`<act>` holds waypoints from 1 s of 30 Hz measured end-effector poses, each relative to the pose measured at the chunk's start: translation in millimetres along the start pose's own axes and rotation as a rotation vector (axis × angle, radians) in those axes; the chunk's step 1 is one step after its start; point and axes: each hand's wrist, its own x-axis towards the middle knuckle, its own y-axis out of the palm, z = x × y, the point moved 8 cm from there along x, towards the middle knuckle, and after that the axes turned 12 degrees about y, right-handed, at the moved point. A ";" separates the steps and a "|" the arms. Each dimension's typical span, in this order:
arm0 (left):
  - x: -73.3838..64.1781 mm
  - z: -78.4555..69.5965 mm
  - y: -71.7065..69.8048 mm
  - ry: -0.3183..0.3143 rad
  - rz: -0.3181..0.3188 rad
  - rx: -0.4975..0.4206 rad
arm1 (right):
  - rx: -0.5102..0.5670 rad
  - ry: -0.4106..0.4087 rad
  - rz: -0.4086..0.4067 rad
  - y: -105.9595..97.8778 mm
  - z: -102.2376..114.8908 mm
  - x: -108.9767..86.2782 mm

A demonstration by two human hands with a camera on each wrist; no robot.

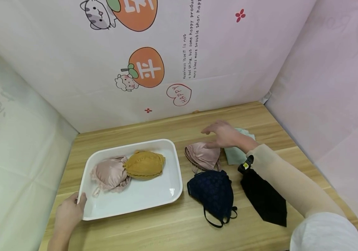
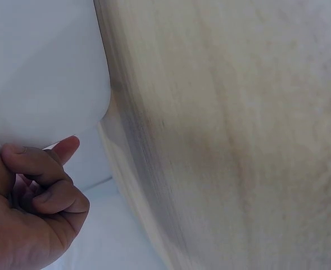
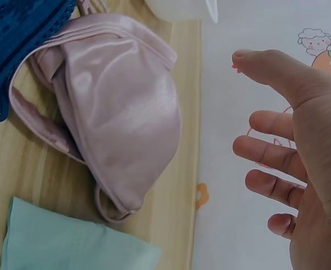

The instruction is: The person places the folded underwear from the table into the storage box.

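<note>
Hovering with spread, relaxed fingers, the right hand (image 1: 223, 134) is held just above the pink bra (image 1: 202, 157) on the tabletop (image 1: 166, 223), and nothing is gripped by it. Beside this bra a mint cloth (image 1: 235, 153), a navy bra (image 1: 211, 190) and a black cloth (image 1: 265, 200) are laid. The tray (image 1: 141, 198) corner is gripped by the left hand (image 1: 69, 212); two bras are kept inside it.

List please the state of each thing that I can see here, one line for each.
left hand: grips the white tray's corner
right hand: open, over the pink bra on the table
white tray: holds two folded bras
pink bra on the table: folded, loose
navy bra: folded, strap out
mint cloth: folded flat
black cloth: folded flat
</note>
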 end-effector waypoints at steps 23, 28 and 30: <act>2.1 0.8 0.6 -0.005 0.012 0.009 | -0.046 0.052 0.176 37.5 -26.5 -1.6; 2.4 1.5 1.2 -0.004 0.008 0.006 | -0.067 0.055 0.207 47.0 -31.2 -2.2; 2.6 1.6 1.0 -0.005 0.007 0.001 | -0.075 0.041 0.204 49.8 -32.3 -2.4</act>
